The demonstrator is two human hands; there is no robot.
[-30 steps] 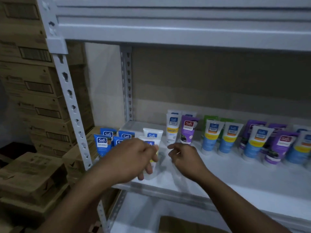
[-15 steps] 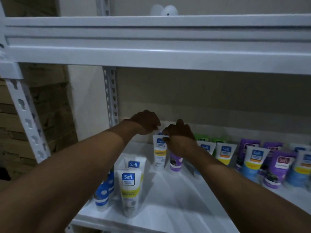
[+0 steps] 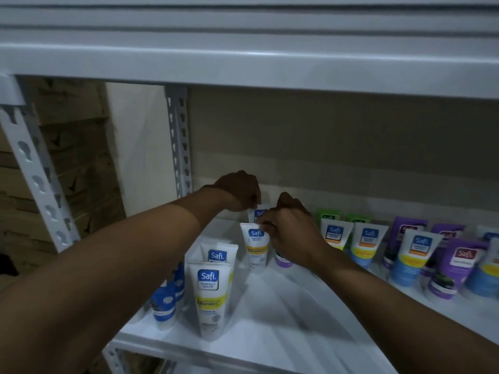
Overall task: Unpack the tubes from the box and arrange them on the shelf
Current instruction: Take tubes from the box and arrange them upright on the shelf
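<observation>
White Safi tubes stand cap-down on the white shelf (image 3: 283,319). My left hand (image 3: 237,191) reaches to the back and pinches the top edge of a rear white tube (image 3: 259,213). My right hand (image 3: 293,233) is beside it, its fingertips closed on the top corner of a white tube with a yellow band (image 3: 255,248). Nearer me stand two more white tubes (image 3: 210,298), one behind the other, and blue tubes (image 3: 164,303) partly hidden by my left forearm. A purple tube (image 3: 283,261) peeks out under my right hand. No box is in view.
A row of blue-and-yellow, green and purple tubes (image 3: 415,255) fills the shelf's right side. The upper shelf's beam (image 3: 243,63) hangs low overhead. A slotted upright (image 3: 179,141) stands at the back left. Stacked cardboard boxes (image 3: 67,171) are outside on the left.
Both hands have moved from the shelf's front to the tubes at the back. One white tube now stands alone at the front. In the last half second the hands barely shifted.
</observation>
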